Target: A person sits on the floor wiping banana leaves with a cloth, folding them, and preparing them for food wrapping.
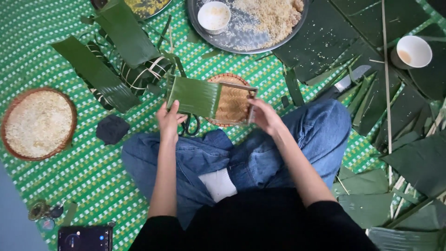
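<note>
Sitting cross-legged on a green woven mat (69,172), the person holds a folded green leaf (194,96) over a square wooden frame (241,100). In the head view, the left hand (169,121) is grasping the near left edge of the leaf, and the right hand (265,116) is gripping the right side of the frame. Under the frame lies a small round woven tray (230,104). Scissors (190,126) lie just near the left hand. A basket of rice (38,123) stands far to the left, and a metal tray (246,44) with rice lies beyond the frame. A knife (346,82) rests on loose leaves at the right.
</note>
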